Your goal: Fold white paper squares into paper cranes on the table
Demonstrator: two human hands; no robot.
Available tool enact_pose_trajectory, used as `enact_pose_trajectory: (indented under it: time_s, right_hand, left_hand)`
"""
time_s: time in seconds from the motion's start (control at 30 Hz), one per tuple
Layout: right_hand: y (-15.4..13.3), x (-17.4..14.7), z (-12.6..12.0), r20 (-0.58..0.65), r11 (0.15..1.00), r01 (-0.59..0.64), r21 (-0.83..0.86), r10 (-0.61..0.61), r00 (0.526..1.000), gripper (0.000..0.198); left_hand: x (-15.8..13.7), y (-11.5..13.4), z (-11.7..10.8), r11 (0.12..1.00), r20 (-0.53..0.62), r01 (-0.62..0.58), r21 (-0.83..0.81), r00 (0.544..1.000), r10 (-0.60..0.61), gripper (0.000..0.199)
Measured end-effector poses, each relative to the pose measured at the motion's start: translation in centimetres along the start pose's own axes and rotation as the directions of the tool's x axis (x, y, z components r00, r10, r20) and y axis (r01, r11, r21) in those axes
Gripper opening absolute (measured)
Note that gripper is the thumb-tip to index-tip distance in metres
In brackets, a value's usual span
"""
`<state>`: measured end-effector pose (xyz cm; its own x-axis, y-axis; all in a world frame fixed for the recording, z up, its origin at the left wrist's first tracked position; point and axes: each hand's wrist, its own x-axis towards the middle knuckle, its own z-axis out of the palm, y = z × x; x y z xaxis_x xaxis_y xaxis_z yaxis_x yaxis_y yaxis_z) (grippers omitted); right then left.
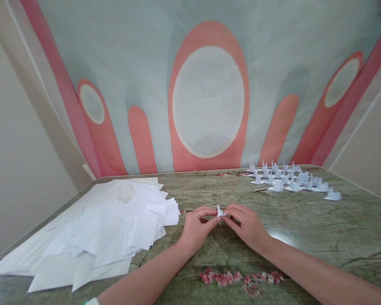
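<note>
Between my two hands, just above the middle of the table, is a small folded white paper crane [220,211] with one point sticking up. My left hand [199,224] pinches its left side between thumb and fingers. On the other side, my right hand [245,222] grips the crane's right edge the same way, fingertips close together. The fingers cover most of the paper, so its lower folds are hidden. Finished-looking paper cranes [294,185] stand in rows at the table's far right.
A wide, overlapping heap of white paper sheets [108,233] spreads over the table's left side, smaller squares on top. The wood-patterned table [320,237] has printed pink flowers [222,277] near the front. Behind it rises a wall covering [209,101] with pink rounded shapes.
</note>
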<state>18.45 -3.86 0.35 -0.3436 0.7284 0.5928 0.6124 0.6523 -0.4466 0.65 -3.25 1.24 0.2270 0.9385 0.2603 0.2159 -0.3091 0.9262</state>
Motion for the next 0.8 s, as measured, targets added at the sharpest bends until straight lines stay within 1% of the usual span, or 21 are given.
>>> enact_pose_trajectory:
  time_s: [0.1, 0.23, 0.4, 0.57, 0.7, 0.8]
  right_hand:
    - [0.05, -0.06, 0.08, -0.009, 1.0, -0.012, -0.013, 0.012, 1.0, 0.017]
    - [0.35, -0.18, 0.32, -0.011, 0.999, -0.02, -0.038, 0.02, 1.0, 0.016]
    - [0.33, -0.24, 0.33, 0.01, 0.998, -0.032, -0.058, 0.032, 0.999, 0.016]
    - [0.05, -0.22, 0.24, 0.031, 0.997, -0.045, -0.062, 0.047, 0.998, 0.014]
    - [0.01, -0.31, 0.25, 0.077, 0.999, -0.03, -0.022, 0.031, 0.997, 0.01]
    - [0.01, -0.27, 0.17, 0.1, 1.0, -0.014, 0.024, 0.012, 0.995, 0.01]
  left_hand:
    - [0.04, -0.14, 0.05, 1.0, -0.008, -0.018, -0.01, 1.0, 0.018, 0.014]
    - [0.07, -0.45, 0.06, 1.0, -0.006, -0.007, -0.018, 1.0, 0.007, 0.015]
    - [0.07, -0.54, 0.04, 1.0, -0.013, -0.008, -0.018, 1.0, 0.008, 0.015]
    - [0.0, -0.53, 0.08, 1.0, 0.008, -0.026, -0.017, 1.0, 0.026, 0.015]
    - [-0.22, -0.57, 0.15, 0.999, 0.056, -0.051, 0.011, 0.997, 0.05, 0.013]
    - [-0.32, -0.41, 0.15, 0.997, 0.065, -0.054, 0.051, 0.997, 0.051, 0.013]
